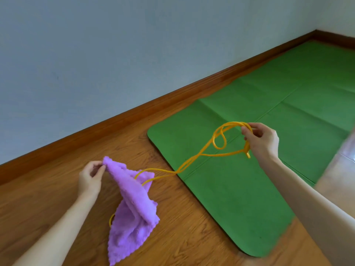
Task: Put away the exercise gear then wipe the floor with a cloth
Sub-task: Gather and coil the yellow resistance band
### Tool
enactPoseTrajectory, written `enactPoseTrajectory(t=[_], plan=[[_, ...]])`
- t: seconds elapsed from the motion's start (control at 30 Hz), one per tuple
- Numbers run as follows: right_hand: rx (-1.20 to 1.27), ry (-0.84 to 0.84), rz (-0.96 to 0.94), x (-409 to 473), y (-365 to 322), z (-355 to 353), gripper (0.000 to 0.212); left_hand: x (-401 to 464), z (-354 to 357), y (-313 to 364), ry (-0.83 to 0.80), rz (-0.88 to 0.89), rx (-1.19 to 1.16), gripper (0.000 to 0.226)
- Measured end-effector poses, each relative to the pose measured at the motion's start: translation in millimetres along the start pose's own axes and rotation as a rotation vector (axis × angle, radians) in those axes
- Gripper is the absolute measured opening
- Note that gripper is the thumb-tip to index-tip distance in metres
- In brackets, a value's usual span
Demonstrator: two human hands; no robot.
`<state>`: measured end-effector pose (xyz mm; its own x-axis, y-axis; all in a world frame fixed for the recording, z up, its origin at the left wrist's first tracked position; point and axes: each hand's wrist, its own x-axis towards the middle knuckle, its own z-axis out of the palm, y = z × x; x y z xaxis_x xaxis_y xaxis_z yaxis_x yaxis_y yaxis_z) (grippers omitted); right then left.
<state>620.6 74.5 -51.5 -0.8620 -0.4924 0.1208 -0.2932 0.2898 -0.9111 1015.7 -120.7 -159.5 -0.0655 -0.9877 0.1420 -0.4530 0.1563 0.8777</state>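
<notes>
Left hand [90,176] pinches top corner of purple cloth [132,210], lifted off wooden floor [57,189] at near left. Right hand [262,140] fingers curled round looped yellow rope [217,143] over green mat [269,131]; rope trails left under cloth.

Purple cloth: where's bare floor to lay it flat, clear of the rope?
Bare wood floor lies between baseboard and left hand. Crowded: the purple cloth and green mat edge, where yellow rope trails to the right hand.

Head-worn, wide-angle; looks forward and down, close over wooden floor [57,198], toward wall [96,54] and room corner.
</notes>
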Motion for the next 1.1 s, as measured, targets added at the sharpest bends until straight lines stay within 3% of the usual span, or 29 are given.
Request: enactPoseTrajectory(t=[0.27, 0.37, 0.43, 0.5, 0.63, 0.73, 0.9, 0.97, 1.1], plan=[[-0.048, -0.084, -0.019, -14.5, -4.9, 12.7, 0.014, -15.8, 0.8, -13.9, -0.231, -0.017, 0.4, 0.019], [-0.066, -0.1, -0.04, -15.8, -7.7, 15.2, 0.016, -36.9, 7.9, -18.8, -0.211, 0.235, 0.592, 0.039], [-0.068, -0.104, -0.052, -15.9, -10.0, 16.9, 0.017, -50.7, 13.9, -14.4, -0.302, 0.467, 0.645, 0.038], [-0.075, -0.109, -0.065, -16.1, -11.5, 18.7, 0.017, -67.2, 22.8, -9.8, -0.463, 0.66, 0.723, 0.04], [-0.08, -0.125, -0.073, -19.0, -12.6, 21.4, 0.017, -96.3, 40.4, -18.2, -0.88, 0.856, 0.944, 0.077], [-0.092, -0.132, -0.069, -21.8, -10.4, 22.2, 0.017, -93.2, 45.0, -17.1, -1.005, 0.938, 1.08, 0.079], [-0.103, -0.146, -0.063, -24.5, -3.9, 20.9, 0.017, -73.5, 37.7, -9.5, -0.85, 1.045, 0.895, 0.031], [-0.101, -0.148, -0.062, -23.9, -3.8, 20.6, 0.017, -68.7, 33.1, -9.0, -0.795, 0.908, 0.635, 0.019], [-0.086, -0.144, -0.052, -22.1, -5.1, 22.0, 0.017, -44.7, 20.3, 22.9, -0.397, 0.529, 0.308, 0.03]])
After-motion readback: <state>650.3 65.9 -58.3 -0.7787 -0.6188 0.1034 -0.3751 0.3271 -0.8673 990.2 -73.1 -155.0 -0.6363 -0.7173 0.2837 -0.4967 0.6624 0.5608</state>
